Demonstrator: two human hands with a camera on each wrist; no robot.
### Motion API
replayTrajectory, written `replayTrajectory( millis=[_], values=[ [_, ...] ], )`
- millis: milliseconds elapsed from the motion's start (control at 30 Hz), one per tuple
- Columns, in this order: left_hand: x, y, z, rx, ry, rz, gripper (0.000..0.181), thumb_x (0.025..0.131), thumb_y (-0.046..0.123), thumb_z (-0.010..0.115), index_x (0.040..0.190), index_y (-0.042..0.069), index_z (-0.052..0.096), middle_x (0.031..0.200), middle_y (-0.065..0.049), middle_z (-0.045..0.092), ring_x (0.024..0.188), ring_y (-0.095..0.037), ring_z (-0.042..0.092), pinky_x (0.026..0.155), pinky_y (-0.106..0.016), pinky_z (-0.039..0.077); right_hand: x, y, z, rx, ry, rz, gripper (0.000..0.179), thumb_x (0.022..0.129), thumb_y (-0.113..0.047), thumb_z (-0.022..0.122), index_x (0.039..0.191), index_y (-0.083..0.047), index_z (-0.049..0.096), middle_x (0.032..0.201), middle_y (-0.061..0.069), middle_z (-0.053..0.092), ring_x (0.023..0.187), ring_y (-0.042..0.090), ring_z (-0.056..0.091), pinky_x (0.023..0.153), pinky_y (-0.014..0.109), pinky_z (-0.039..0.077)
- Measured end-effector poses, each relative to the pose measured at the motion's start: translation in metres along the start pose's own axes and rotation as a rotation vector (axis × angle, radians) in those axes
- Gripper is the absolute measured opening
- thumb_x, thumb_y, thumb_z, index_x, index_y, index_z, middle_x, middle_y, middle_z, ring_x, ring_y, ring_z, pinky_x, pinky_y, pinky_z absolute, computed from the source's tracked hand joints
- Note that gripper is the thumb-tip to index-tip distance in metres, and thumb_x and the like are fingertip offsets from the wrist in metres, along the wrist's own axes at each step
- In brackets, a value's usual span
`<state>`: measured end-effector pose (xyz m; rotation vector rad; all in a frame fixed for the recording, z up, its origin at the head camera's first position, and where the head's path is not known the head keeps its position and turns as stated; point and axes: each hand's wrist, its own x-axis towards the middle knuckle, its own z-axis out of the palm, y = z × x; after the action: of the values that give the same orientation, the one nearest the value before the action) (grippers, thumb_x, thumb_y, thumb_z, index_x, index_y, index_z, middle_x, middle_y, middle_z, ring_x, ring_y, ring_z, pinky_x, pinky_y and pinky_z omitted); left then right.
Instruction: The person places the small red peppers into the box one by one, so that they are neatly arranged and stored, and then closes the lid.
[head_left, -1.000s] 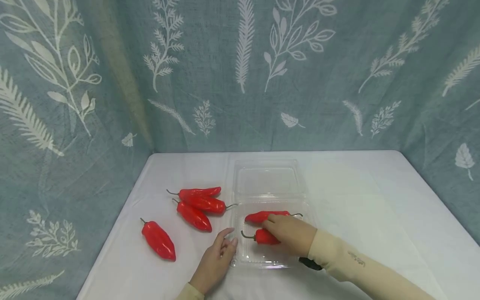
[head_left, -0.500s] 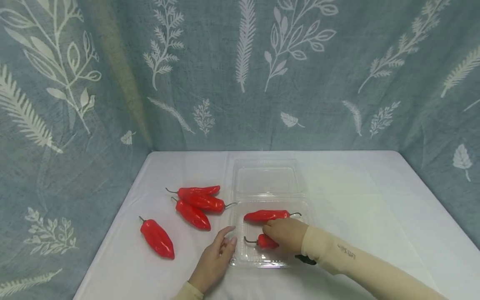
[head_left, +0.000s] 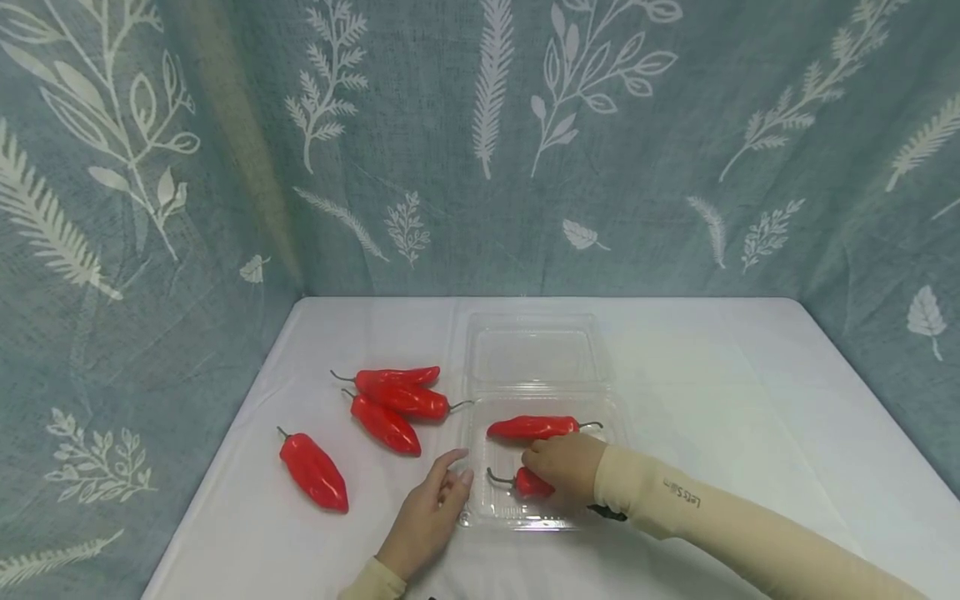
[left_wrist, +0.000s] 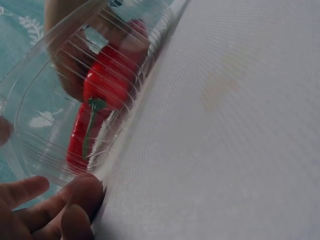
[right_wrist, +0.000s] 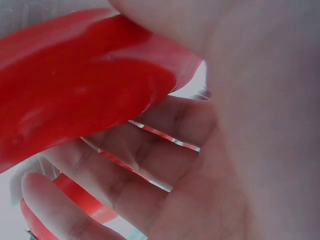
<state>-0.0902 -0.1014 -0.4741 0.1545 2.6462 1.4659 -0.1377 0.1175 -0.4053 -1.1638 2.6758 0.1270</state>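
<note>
The box (head_left: 525, 525) holds two peppers (head_left: 531, 427), one gripped by the right hand (head_left: 567, 469), sleeve (head_left: 652, 500) partly reading "Lets", the left hand (head_left: 426, 518) loose alongside.

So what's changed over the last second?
The right hand has shifted its red pepper slightly toward the near edge of the clear box, away from the other pepper inside. Nothing was newly gripped or released. The left hand beside the box and the four peppers on the table stayed put.
</note>
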Motion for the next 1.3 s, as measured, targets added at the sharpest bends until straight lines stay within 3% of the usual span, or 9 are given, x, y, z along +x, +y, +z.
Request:
replayTrajectory(
  millis=[367, 600, 667, 767, 900, 967, 1033, 1133, 1300],
  values=[
    [0.0, 0.001, 0.0, 0.001, 0.002, 0.004, 0.045, 0.098, 0.042, 0.048, 0.133, 0.014, 0.049, 0.078, 0.005, 0.051, 0.064, -0.004, 0.044, 0.06, -0.021, 0.038, -0.005, 0.005, 0.0, 0.032, -0.005, -0.018, 0.032, 0.075, -0.035, 0.079, 0.09, -0.017, 0.058, 0.08, -0.006, 0.057, 0.071, 0.01, 0.057, 0.069, 0.025, 0.049],
    [0.001, 0.003, 0.0, -0.005, -0.012, -0.024, 0.045, 0.099, 0.042, 0.047, 0.134, 0.014, 0.049, 0.08, 0.004, 0.052, 0.065, -0.005, 0.045, 0.06, -0.021, 0.039, -0.022, 0.016, -0.014, 0.201, 0.019, -0.015, 0.036, 0.082, -0.038, 0.073, 0.107, -0.016, 0.061, 0.092, -0.004, 0.062, 0.08, 0.009, 0.06, 0.078, 0.028, 0.052],
    [0.001, 0.003, 0.001, -0.005, -0.019, -0.03, 0.046, 0.099, 0.043, 0.047, 0.134, 0.014, 0.049, 0.081, 0.004, 0.053, 0.066, -0.005, 0.046, 0.061, -0.021, 0.039, -0.03, 0.025, -0.02, 0.287, 0.082, 0.001, 0.038, 0.085, -0.037, 0.071, 0.113, -0.013, 0.061, 0.1, -0.002, 0.064, 0.087, 0.012, 0.062, 0.083, 0.031, 0.052],
    [0.0, 0.004, 0.0, 0.004, -0.013, -0.031, 0.044, 0.099, 0.042, 0.047, 0.134, 0.016, 0.049, 0.084, 0.004, 0.056, 0.068, -0.006, 0.048, 0.063, -0.022, 0.041, -0.043, 0.041, -0.026, 0.414, 0.243, 0.052, 0.04, 0.088, -0.032, 0.068, 0.119, -0.01, 0.059, 0.105, 0.002, 0.065, 0.093, 0.016, 0.063, 0.081, 0.034, 0.053],
    [-0.002, 0.003, 0.0, 0.019, -0.015, -0.061, 0.044, 0.099, 0.042, 0.046, 0.135, 0.019, 0.049, 0.093, 0.001, 0.063, 0.077, -0.01, 0.053, 0.071, -0.03, 0.047, -0.057, 0.065, -0.022, 0.587, 0.448, 0.234, 0.042, 0.09, -0.029, 0.066, 0.124, -0.006, 0.054, 0.107, 0.007, 0.063, 0.094, 0.019, 0.061, 0.077, 0.035, 0.054],
    [-0.003, 0.003, 0.001, 0.02, -0.022, -0.085, 0.046, 0.099, 0.045, 0.045, 0.137, 0.019, 0.048, 0.099, -0.001, 0.065, 0.083, -0.012, 0.056, 0.077, -0.036, 0.05, -0.062, 0.076, -0.016, 0.662, 0.48, 0.361, 0.046, 0.092, -0.032, 0.064, 0.127, -0.004, 0.052, 0.112, 0.01, 0.062, 0.098, 0.022, 0.06, 0.078, 0.037, 0.054],
    [-0.003, 0.004, 0.003, 0.026, -0.027, -0.105, 0.049, 0.098, 0.048, 0.044, 0.137, 0.019, 0.048, 0.1, -0.002, 0.066, 0.085, -0.013, 0.056, 0.08, -0.039, 0.05, -0.066, 0.087, -0.009, 0.734, 0.458, 0.464, 0.051, 0.093, -0.035, 0.061, 0.129, -0.001, 0.049, 0.116, 0.014, 0.06, 0.101, 0.027, 0.06, 0.078, 0.039, 0.055],
    [-0.003, 0.006, 0.004, 0.04, -0.022, -0.099, 0.05, 0.098, 0.049, 0.044, 0.137, 0.018, 0.049, 0.1, -0.002, 0.066, 0.086, -0.013, 0.058, 0.082, -0.042, 0.051, -0.069, 0.102, 0.006, 0.855, 0.353, 0.562, 0.058, 0.094, -0.038, 0.058, 0.132, 0.003, 0.045, 0.12, 0.02, 0.057, 0.103, 0.03, 0.06, 0.078, 0.04, 0.056],
    [0.003, 0.017, 0.009, 0.038, -0.081, -0.062, 0.052, 0.098, 0.048, 0.045, 0.138, 0.015, 0.049, 0.097, -0.001, 0.068, 0.084, -0.011, 0.059, 0.079, -0.039, 0.051, -0.076, 0.12, 0.033, 1.062, 0.233, 0.589, 0.058, 0.096, -0.037, 0.055, 0.134, 0.005, 0.043, 0.12, 0.023, 0.058, 0.098, 0.025, 0.062, 0.078, 0.037, 0.056]
  ],
)
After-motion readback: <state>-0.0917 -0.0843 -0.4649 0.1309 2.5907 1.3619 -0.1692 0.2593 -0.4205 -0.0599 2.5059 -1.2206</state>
